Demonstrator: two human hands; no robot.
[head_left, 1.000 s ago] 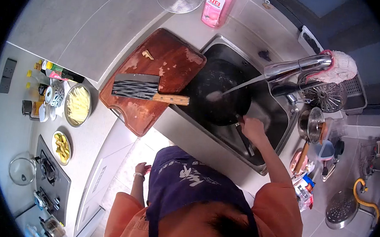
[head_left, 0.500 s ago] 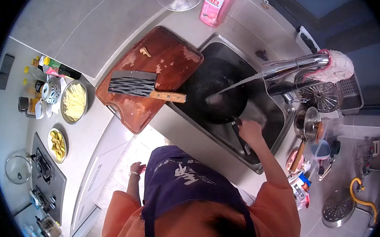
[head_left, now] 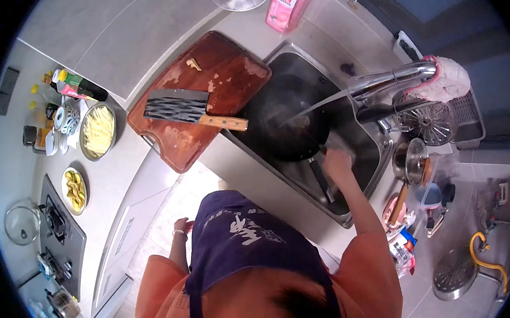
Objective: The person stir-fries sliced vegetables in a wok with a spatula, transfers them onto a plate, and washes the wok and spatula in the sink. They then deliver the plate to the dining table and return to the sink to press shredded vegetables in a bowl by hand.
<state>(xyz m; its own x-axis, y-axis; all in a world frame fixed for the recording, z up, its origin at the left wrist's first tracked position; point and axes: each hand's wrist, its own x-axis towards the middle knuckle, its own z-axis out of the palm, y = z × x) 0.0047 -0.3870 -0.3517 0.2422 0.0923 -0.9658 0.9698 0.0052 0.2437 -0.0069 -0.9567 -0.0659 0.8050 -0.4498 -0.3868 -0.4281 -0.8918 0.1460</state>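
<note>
Water from the faucet [head_left: 393,80] runs into a black wok [head_left: 287,117] in the steel sink. My right hand [head_left: 337,163] is closed at the wok's near rim, beside its black handle [head_left: 322,181]. A thin dark thing reaches from the fingers into the wok, but its far end is unclear. My left hand [head_left: 184,225] hangs beside the apron, fingers apart and holding nothing. A cleaver [head_left: 179,105] with a wooden handle lies on the cutting board [head_left: 232,69], below a small piece of food [head_left: 193,64].
At the left stand a bowl of pale strips [head_left: 98,131], a plate of yellow-brown pieces [head_left: 74,190], bottles and a stove [head_left: 63,234]. A pink bottle [head_left: 286,7] stands behind the sink. A lidded pan [head_left: 411,161] and a drying rack [head_left: 470,121] are at the right.
The view has shifted slightly. My right hand has moved a little against the wok handle, and a thin dark thing now shows between it and the wok. My left hand still hangs.
</note>
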